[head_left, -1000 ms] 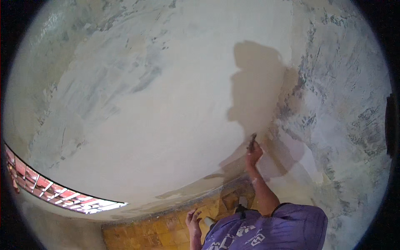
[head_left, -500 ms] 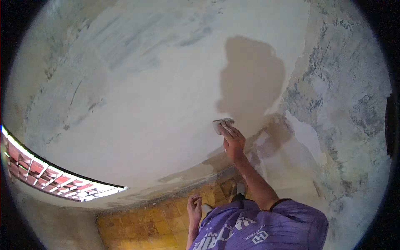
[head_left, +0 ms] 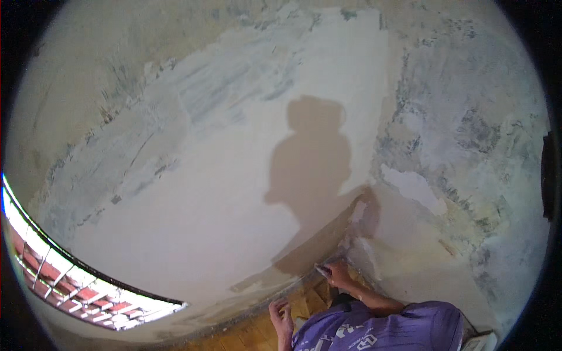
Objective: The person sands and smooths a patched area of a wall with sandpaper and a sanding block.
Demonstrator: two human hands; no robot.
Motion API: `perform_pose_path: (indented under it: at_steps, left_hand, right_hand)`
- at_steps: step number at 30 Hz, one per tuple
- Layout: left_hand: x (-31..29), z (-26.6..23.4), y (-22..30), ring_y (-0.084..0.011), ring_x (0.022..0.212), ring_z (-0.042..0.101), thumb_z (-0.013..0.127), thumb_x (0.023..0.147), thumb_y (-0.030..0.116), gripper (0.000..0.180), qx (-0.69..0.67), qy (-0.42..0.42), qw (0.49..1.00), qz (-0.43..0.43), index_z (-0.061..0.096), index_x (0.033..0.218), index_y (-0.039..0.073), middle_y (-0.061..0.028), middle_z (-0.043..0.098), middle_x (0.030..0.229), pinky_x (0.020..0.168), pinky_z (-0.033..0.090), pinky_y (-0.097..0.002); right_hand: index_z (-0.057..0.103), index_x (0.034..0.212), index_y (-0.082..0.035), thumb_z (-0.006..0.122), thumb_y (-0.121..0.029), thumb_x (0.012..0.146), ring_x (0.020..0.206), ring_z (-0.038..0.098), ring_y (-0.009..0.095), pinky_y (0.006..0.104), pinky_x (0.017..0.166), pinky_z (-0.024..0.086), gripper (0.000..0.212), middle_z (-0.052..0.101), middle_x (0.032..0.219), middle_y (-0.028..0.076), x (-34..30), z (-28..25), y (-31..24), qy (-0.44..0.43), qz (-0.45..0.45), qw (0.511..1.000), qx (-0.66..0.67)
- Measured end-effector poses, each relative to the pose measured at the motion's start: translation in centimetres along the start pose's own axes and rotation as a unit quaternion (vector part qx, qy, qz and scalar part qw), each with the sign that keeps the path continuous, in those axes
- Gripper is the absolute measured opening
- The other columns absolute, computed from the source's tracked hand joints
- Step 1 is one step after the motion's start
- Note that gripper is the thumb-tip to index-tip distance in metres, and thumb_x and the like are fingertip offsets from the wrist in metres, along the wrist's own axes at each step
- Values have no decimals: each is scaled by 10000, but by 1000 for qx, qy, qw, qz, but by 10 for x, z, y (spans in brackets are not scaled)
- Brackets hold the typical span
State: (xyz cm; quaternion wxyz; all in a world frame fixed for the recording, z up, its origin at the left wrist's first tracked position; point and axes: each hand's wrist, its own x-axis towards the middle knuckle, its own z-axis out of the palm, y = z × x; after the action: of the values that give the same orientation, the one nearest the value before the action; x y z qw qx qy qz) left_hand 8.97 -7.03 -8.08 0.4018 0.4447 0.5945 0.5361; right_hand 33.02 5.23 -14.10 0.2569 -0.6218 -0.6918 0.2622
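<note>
My right hand (head_left: 338,274) is low down, near the foot of the wall by the corner. Its fingers are closed on a small flat grey pad (head_left: 322,269), which looks like folded sandpaper; the fingers partly cover it and its kind is not certain. My left hand (head_left: 281,314) hangs below and to the left, its fingers loosely bent and apart, with nothing visible in it. Before me stands the wall (head_left: 193,234), with a wide smooth white patch and grey-green streaks along its upper left.
A barred window (head_left: 88,292) lets in bright light at the lower left. On the right, a second wall (head_left: 445,128) with rough grey patches meets the first at a corner. Yellow-brown floor tiles (head_left: 252,333) lie below. A pale-edged object (head_left: 483,340) shows beside my purple shirt.
My right hand has come down from the white wall surface to near the wall's foot, still holding the pad. The view has tilted upward, and my shadow sits lower in it.
</note>
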Motion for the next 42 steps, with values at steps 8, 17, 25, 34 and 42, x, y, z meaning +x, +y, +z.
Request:
perform_pose_path:
  at_steps: [8,17,25,34,42]
  left_hand:
    - [9,-29,-25,-198,1016,563,639,814,2,602,-2,-26,999,-27,368,1349,57,-92,503,1264,766,482,-280]
    - [21,-46,-17,-210,1050,556,572,816,-30,549,-13,50,998,25,399,1330,54,-110,470,1311,840,462,-320]
    - [16,-20,-9,-205,1049,556,585,835,-23,516,-48,90,995,0,407,1316,35,-119,524,1249,874,463,-320]
    - [25,-12,-53,-180,1004,559,587,833,2,394,-17,109,994,14,472,1207,50,-125,523,1214,836,456,-296]
    - [48,3,-8,-181,963,576,527,800,-61,354,-24,152,988,6,502,1129,69,-93,500,1246,798,456,-296]
  right_hand:
    - [591,1016,15,515,37,818,686,571,169,317,606,448,214,620,825,142,122,-196,-119,332,-115,926,141]
    - [629,1107,-85,501,-33,827,839,604,348,383,697,490,313,622,918,205,205,-458,-352,562,-399,724,20]
    - [579,1129,-50,575,-2,710,928,595,282,403,816,492,422,619,996,130,189,-305,-311,276,-536,767,-220]
    - [675,1022,-97,566,-53,850,856,663,272,342,743,527,209,671,987,133,194,-433,-326,525,-456,711,-101]
    - [641,1089,-198,567,-56,739,737,629,252,407,660,513,385,606,759,89,232,-392,-279,343,-438,777,-294]
